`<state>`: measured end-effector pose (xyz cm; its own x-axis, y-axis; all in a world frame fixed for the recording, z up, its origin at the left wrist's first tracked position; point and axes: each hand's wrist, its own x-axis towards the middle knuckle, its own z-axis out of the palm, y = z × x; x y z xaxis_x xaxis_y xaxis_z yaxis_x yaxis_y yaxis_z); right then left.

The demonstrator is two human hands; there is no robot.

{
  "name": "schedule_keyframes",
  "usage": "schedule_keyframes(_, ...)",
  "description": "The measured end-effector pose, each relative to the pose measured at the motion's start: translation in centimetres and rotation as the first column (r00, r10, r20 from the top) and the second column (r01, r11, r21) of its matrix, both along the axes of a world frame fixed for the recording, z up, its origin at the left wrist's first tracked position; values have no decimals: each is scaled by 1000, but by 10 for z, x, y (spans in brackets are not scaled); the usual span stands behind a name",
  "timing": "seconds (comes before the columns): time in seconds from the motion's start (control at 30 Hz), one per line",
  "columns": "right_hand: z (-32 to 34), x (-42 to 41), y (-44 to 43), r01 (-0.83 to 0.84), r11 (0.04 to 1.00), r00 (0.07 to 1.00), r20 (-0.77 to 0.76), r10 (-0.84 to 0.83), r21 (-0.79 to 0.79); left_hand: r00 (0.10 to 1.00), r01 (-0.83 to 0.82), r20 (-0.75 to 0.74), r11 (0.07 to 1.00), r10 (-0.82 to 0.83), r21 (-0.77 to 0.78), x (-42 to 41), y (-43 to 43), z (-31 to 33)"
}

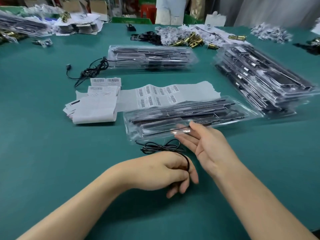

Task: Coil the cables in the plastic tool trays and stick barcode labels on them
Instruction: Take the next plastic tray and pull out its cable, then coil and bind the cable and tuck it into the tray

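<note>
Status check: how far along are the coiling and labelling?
Done: perhaps the stacked trays, unconfirmed. In hand: the cable of the near tray is looped round the left hand; the right hand is open. Left: the loose cable by the far tray, and labels on the sheet.

thin black cable before clear plastic tool tray: end hidden in left hand | white barcode-label sheet behind tray: print unreadable | clear tray stack right of tray: blurred

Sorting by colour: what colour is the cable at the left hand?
The thin cable is black; head view.
</note>
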<state>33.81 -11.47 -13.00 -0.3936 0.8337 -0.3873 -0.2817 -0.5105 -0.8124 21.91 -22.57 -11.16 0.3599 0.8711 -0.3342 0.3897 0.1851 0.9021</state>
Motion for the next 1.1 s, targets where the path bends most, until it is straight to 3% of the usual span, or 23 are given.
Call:
schedule_keyframes(0.23,-1,-4,6,-17,999,1000,1,17,-52,999,46,-24,998,-47,-38,5,-2,0)
schedule_keyframes(0.33,4,10,9,-134,986,987,71,141,-97,999,34,4,999,-34,-38,4,-2,1)
schedule_keyframes(0.4,12,28,11,-362,927,899,225,376,-102,998,-19,53,999,21,-38,2,-1,0)
schedule_keyframes(0.47,21,43,11,-592,804,704,450,549,-55,994,-66,85,997,69,-44,0,0,-1)
schedule_keyframes(0.53,30,47,8,-704,708,584,613,533,55,995,-90,40,994,93,-54,1,2,-1)
schedule_keyframes(0.6,35,38,3,-770,611,531,713,458,182,993,-99,-73,995,96,-33,5,2,2)
schedule_keyframes(0.73,35,17,-8,-844,489,467,750,468,221,935,-1,-352,996,33,93,16,-4,15)
schedule_keyframes(0.8,31,15,-9,-850,482,461,741,487,212,810,172,-581,979,-78,108,9,-8,29)
schedule_keyframes(0.87,26,16,-6,-831,520,488,706,513,197,741,256,-658,962,-134,92,-13,-10,50)
schedule_keyframes(0.97,23,18,-4,-773,620,558,607,566,133,907,29,-412,962,89,272,-63,-10,69)
schedule_keyframes(1.03,22,18,-8,-738,666,591,576,565,104,894,-64,-379,906,238,418,-90,-10,57)
schedule_keyframes(1.1,21,17,-10,-727,676,580,637,508,123,841,-50,-466,896,276,441,-103,-13,30)
